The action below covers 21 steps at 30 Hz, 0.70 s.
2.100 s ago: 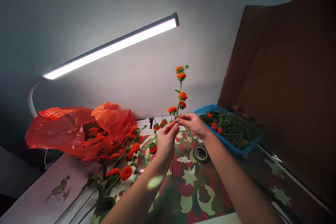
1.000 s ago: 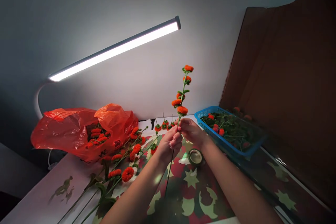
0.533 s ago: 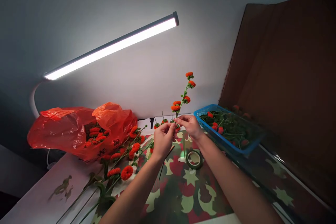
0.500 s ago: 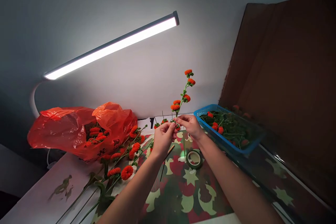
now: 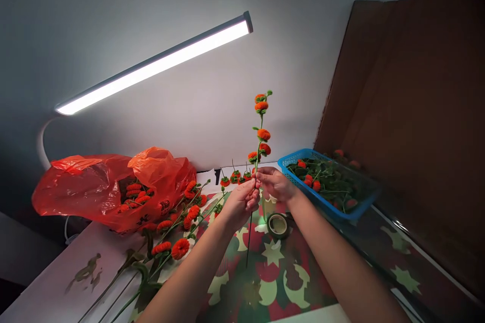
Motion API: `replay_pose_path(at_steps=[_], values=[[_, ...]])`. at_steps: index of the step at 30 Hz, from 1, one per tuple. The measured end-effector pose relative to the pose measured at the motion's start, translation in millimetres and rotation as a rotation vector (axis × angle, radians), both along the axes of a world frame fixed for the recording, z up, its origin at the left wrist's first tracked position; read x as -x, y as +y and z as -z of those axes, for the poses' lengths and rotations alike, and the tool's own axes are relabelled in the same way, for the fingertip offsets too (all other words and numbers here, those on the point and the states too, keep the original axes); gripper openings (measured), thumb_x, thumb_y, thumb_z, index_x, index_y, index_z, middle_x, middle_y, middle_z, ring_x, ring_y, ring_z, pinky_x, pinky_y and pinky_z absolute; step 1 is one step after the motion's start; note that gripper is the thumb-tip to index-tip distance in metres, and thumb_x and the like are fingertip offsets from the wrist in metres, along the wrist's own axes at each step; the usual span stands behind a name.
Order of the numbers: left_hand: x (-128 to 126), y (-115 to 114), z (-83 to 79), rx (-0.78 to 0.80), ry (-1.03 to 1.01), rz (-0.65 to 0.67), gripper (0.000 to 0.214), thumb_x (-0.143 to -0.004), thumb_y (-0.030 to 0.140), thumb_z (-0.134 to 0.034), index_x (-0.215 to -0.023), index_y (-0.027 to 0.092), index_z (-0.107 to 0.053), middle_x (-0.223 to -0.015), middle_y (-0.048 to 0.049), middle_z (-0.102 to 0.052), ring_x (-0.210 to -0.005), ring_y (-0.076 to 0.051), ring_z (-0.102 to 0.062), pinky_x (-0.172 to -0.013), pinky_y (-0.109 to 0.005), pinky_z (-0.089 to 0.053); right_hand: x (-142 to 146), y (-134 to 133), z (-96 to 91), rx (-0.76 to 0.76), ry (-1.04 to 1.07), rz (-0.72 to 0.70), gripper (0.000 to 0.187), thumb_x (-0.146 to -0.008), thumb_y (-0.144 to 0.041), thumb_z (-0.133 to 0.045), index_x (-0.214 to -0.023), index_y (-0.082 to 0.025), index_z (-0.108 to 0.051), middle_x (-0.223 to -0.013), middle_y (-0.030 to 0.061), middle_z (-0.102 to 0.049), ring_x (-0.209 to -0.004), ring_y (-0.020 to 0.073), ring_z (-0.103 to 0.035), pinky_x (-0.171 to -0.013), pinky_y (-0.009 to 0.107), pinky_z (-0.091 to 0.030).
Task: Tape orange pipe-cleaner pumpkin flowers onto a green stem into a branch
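An artificial flower spray (image 5: 261, 135) with several fuzzy orange blooms stands upright above my hands. My left hand (image 5: 242, 203) is closed in a pinch round its thin stem, whose dark lower end (image 5: 248, 247) hangs below the fingers. Touching the stem just above, the fingertips of my right hand (image 5: 279, 184) are pinched together on a green strip of floral tape (image 5: 264, 207). That strip runs down to a dark green tape roll (image 5: 278, 225) on the patterned tabletop (image 5: 261, 282). The exact spot where tape meets stem is hidden by my fingers.
Left stands a red plastic bag (image 5: 87, 186) holding orange blooms, with finished-looking flower stems (image 5: 180, 249) lying before it. Several small blooms (image 5: 225, 181) sit at the back. At right are a blue basket (image 5: 293, 159) of flowers and a cardboard sheet (image 5: 401, 111). A lamp (image 5: 159, 65) glows overhead.
The flower spray has turned and now stands straighter, shifted slightly left. Its lower stem shows below my left hand. Both hands stay together at the stem.
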<state>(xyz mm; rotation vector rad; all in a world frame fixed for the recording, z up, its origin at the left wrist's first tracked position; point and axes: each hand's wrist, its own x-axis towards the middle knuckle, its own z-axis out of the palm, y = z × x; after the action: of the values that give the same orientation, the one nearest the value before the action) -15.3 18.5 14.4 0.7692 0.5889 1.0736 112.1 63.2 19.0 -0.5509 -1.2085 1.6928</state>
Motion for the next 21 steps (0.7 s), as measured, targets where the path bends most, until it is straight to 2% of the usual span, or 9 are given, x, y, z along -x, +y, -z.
replay_pose_path(at_steps=[3,5,8,10,13,17,19,21], values=[[-2.7,2.9,2.8,-0.166,0.282,-0.278,0.034,-0.069,0.043,-0.068,-0.080,0.011,-0.061,-0.064,0.0006,-0.055,-0.045,-0.004,-0.045,-0.040,-0.014,-0.037,0.4,6.1,4.0,-0.065,-0.059,0.094,0.029,-0.057,-0.039,-0.079,-0.061,-0.014,-0.064,-0.056,-0.0024,-0.057,-0.056,0.0096,-0.050,-0.059,0.024,-0.037],[0.6,4.8,2.5,-0.309,0.429,-0.489,0.036,-0.073,0.042,-0.065,-0.093,0.013,-0.060,-0.081,-0.0042,-0.061,-0.062,-0.010,-0.056,-0.054,-0.021,-0.048,1.5,7.2,4.7,-0.147,-0.107,0.134,0.029,-0.061,-0.039,-0.076,-0.061,-0.014,-0.064,-0.058,-0.0020,-0.057,-0.059,0.0092,-0.049,-0.061,0.024,-0.036],[13.2,8.1,-2.5,-0.605,0.649,-0.716,0.036,-0.080,0.034,-0.057,-0.112,0.019,-0.054,-0.111,-0.0096,-0.058,-0.094,-0.017,-0.058,-0.078,-0.031,-0.049,3.0,2.7,0.9,-0.212,-0.178,0.084,0.028,-0.065,-0.039,-0.074,-0.060,-0.013,-0.063,-0.059,-0.0023,-0.054,-0.060,0.0088,-0.046,-0.062,0.023,-0.035],[23.1,10.2,-7.1,-0.877,0.840,-0.776,0.030,-0.083,0.027,-0.054,-0.112,0.021,-0.056,-0.119,-0.0090,-0.055,-0.107,-0.020,-0.053,-0.088,-0.035,-0.045,3.6,-2.6,-3.4,-0.237,-0.224,0.035,0.028,-0.066,-0.039,-0.073,-0.060,-0.014,-0.062,-0.059,-0.0028,-0.052,-0.060,0.0089,-0.045,-0.060,0.023,-0.034],[34.0,12.7,-10.8,-1.181,1.019,-0.839,0.023,-0.083,0.019,-0.052,-0.105,0.020,-0.057,-0.108,-0.0078,-0.060,-0.105,-0.019,-0.053,-0.090,-0.036,-0.043,4.0,-8.8,-8.3,-0.261,-0.261,-0.020,0.027,-0.068,-0.039,-0.071,-0.063,-0.015,-0.061,-0.061,-0.0031,-0.050,-0.061,0.0093,-0.044,-0.060,0.023,-0.034],[40.6,14.7,-10.4,-1.355,1.209,-0.917,0.023,-0.081,0.017,-0.054,-0.104,0.018,-0.056,-0.089,-0.0061,-0.062,-0.084,-0.019,-0.055,-0.077,-0.033,-0.043,3.8,-9.1,-8.9,-0.291,-0.279,-0.063,0.029,-0.068,-0.041,-0.071,-0.064,-0.014,-0.061,-0.062,-0.0029,-0.050,-0.060,0.0089,-0.043,-0.059,0.023,-0.033],[42.6,14.8,-11.3,-1.384,1.292,-0.928,0.022,-0.081,0.016,-0.053,-0.103,0.019,-0.057,-0.081,-0.0042,-0.061,-0.075,-0.018,-0.053,-0.073,-0.033,-0.041,3.5,-7.8,-8.2,-0.304,-0.294,-0.066,0.029,-0.069,-0.041,-0.070,-0.065,-0.014,-0.061,-0.062,-0.0030,-0.050,-0.057,0.0080,-0.042,-0.056,0.022,-0.032],[44.5,14.4,-13.8,-1.399,1.329,-0.932,0.022,-0.081,0.017,-0.053,-0.102,0.019,-0.057,-0.081,-0.0043,-0.061,-0.077,-0.019,-0.053,-0.075,-0.034,-0.040,3.3,-7.1,-7.9,-0.307,-0.297,-0.079,0.029,-0.070,-0.041,-0.069,-0.064,-0.014,-0.060,-0.061,-0.0035,-0.049,-0.055,0.0073,-0.040,-0.055,0.022,-0.031]])
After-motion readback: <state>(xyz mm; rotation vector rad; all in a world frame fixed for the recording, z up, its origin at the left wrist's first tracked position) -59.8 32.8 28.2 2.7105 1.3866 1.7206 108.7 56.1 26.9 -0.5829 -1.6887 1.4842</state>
